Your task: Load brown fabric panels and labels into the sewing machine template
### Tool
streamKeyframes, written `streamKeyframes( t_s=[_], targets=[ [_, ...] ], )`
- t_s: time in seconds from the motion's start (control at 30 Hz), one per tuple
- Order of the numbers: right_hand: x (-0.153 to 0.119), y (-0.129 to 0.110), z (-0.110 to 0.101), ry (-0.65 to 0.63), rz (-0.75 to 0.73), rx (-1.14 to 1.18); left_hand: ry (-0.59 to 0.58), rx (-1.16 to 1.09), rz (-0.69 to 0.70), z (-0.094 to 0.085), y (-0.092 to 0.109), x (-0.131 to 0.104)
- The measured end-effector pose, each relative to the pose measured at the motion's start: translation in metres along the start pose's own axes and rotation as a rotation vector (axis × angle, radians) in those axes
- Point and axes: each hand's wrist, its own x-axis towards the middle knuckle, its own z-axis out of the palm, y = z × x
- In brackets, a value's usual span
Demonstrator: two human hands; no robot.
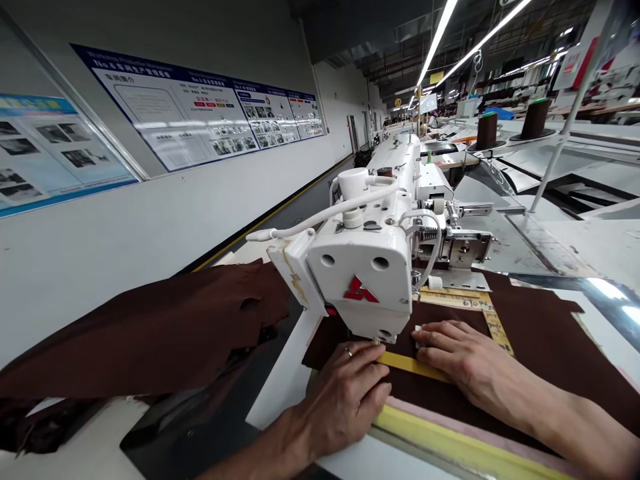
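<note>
Dark brown material (425,393) lies under the head of a white sewing machine (357,267). Across it runs a flat yellow strip (407,363). My left hand (345,387), with a ring on one finger, rests on the material at the strip's left end, close to the needle area. Its fingers are stretched forward and slightly bent. My right hand (465,353) lies palm down over the strip, fingers extended to the left. A small white piece (417,331) shows at its fingertips; whether it is pinched is hidden. The needle itself is hidden behind the machine head.
A pile of brown pieces (150,327) lies left of the machine. Yellow rulers or guides (495,327) with handwriting lie beyond my right hand. A padded yellow edge (440,440) runs along the front. Brown thread cones (486,132) stand at the back right.
</note>
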Motion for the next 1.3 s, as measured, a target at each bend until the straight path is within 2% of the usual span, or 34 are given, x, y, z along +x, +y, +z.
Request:
streamKeyframes(
  t_s=[0.4, 0.63, 0.8, 1.0, 1.17, 1.3],
  targets=[
    [0.004, 0.000, 0.001, 0.023, 0.039, 0.045, -0.049, -0.019, -0.037, 0.003, -0.001, -0.002],
    [0.009, -0.011, -0.013, -0.008, 0.063, 0.107, -0.055, -0.018, -0.032, 0.001, 0.000, -0.002],
    [0.027, -0.002, -0.022, 0.027, 0.181, 0.141, -0.053, -0.013, -0.049, 0.003, 0.000, -0.003],
    [0.051, 0.004, -0.002, 0.034, 0.112, 0.073, -0.044, -0.004, -0.041, -0.002, -0.001, 0.000],
    [0.050, 0.006, 0.007, 0.019, 0.098, 0.071, -0.023, -0.095, -0.029, -0.006, -0.006, 0.000],
    [0.048, 0.009, 0.005, 0.002, 0.101, 0.074, 0.017, -0.129, -0.091, -0.011, -0.018, -0.002]
  ],
)
